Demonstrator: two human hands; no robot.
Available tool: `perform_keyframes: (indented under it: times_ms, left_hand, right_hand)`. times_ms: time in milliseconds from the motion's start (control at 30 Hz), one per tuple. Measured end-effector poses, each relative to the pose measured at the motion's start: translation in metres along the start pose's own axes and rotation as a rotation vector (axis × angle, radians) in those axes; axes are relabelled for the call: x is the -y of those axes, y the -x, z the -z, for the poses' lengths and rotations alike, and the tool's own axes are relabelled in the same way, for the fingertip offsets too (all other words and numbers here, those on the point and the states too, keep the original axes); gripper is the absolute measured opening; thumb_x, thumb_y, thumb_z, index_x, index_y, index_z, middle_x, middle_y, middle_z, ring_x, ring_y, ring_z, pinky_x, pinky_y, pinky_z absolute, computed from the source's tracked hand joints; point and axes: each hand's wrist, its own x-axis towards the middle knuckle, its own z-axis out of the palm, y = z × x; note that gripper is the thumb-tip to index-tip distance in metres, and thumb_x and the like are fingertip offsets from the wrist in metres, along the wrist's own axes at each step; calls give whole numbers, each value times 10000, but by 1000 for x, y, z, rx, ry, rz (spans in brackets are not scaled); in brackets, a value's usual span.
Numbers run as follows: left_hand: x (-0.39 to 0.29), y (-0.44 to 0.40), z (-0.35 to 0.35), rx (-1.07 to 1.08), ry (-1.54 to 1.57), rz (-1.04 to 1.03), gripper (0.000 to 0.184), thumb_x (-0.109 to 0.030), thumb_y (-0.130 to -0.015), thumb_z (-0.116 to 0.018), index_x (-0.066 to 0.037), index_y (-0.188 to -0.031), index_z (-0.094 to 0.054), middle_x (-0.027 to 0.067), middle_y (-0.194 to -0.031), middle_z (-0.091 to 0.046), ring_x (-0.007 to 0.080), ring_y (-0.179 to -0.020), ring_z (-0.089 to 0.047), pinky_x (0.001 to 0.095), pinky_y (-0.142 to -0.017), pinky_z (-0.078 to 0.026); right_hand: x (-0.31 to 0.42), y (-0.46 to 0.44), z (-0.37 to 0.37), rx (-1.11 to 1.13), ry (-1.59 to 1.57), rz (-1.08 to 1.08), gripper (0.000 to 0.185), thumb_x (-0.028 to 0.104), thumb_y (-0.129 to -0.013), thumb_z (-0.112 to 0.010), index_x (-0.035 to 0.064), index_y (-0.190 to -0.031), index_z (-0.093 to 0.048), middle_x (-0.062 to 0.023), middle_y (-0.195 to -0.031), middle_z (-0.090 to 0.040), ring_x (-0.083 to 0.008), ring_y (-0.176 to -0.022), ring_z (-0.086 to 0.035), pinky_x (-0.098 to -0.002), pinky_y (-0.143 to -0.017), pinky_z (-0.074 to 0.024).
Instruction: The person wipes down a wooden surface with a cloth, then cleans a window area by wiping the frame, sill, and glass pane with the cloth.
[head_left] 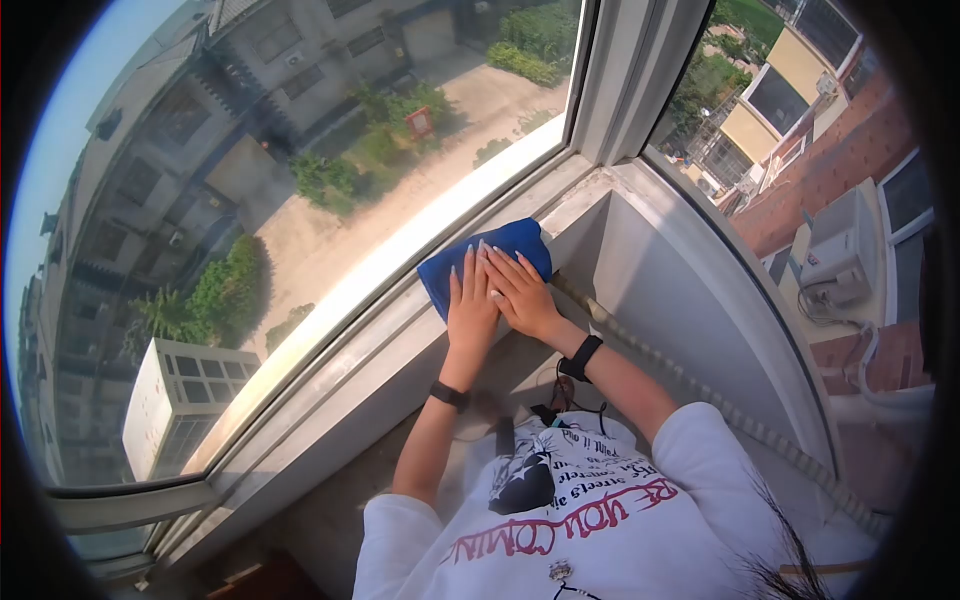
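Note:
A folded blue cloth (pixel 517 238) lies on the window sill by the corner of the frame. My left hand (pixel 472 312) rests on it with fingers stretched out and lying flat. Beside it, my right hand (pixel 524 298) also lies flat on the cloth, its extended fingers touching or partly overlapping those of the left. Both hands press from above, and neither has its fingers wrapped round the cloth. The white sill (pixel 365 350) runs below the window pane, from lower left up to the corner.
A large window pane (pixel 400 180) stands in front, with buildings and shrubs outside. On the right is a second window, with an outdoor air-conditioner unit (pixel 840 250) beyond it. A pale ribbed hose or pipe (pixel 700 393) slants down the right side near my arm.

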Motion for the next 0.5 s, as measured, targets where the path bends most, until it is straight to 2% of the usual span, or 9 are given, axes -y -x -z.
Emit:
perform_keyframes:
  times_ms: [100, 133, 233, 333, 433, 500]
  left_hand:
    - [-2, -3, -2, 36, -100, -27, 615, -226, -878, -479, 6, -1434, -352, 136, -1533, -291, 292, -1437, -242, 453, -1106, -286]
    - [-3, -4, -2, 41, -22, -27, 591, -178, -888, -464, 22, -1431, -342, 155, -1526, -298, 318, -1437, -241, 479, -1124, -244]
    - [-8, -7, -10, 15, 24, -9, 599, -185, -881, -471, 17, -1430, -345, 155, -1524, -301, 321, -1435, -244, 484, -1122, -246]
    - [-17, -23, -14, 5, -13, -44, 598, -215, -875, -476, 14, -1417, -367, 157, -1523, -301, 317, -1428, -253, 479, -1098, -286]
    - [-34, -49, -25, 31, -37, -41, 601, -220, -876, -477, 27, -1412, -364, 173, -1513, -310, 328, -1428, -251, 484, -1099, -281]
    - [-49, -69, -36, -15, -25, -37, 589, -218, -878, -476, 38, -1400, -383, 184, -1510, -308, 338, -1427, -249, 489, -1105, -272]
  right_hand:
    - [-3, 4, 0, -20, -4, -22, 498, 247, -937, -455, 36, -1388, -427, -138, -1474, -391, -257, -1372, -358, -438, -1134, -235]
    - [-5, 4, 2, -28, -3, -20, 495, 246, -937, -456, 36, -1385, -432, -137, -1470, -397, -251, -1371, -361, -433, -1134, -238]
    - [-17, 2, 7, -22, 35, 46, 469, 263, -977, -385, 30, -1381, -443, -135, -1455, -423, -266, -1360, -390, -432, -1138, -247]
    - [-33, -3, 19, 0, 32, 34, 456, 273, -977, -388, 36, -1357, -475, -131, -1440, -444, -263, -1354, -402, -434, -1128, -266]
    - [-69, -4, 28, -25, 48, 76, 460, 215, -908, -509, 54, -1338, -498, -113, -1437, -453, -244, -1354, -398, -417, -1123, -276]
    - [-94, -6, 39, -34, 64, 94, 460, 212, -903, -512, 56, -1336, -507, -111, -1427, -466, -241, -1347, -410, -411, -1118, -287]
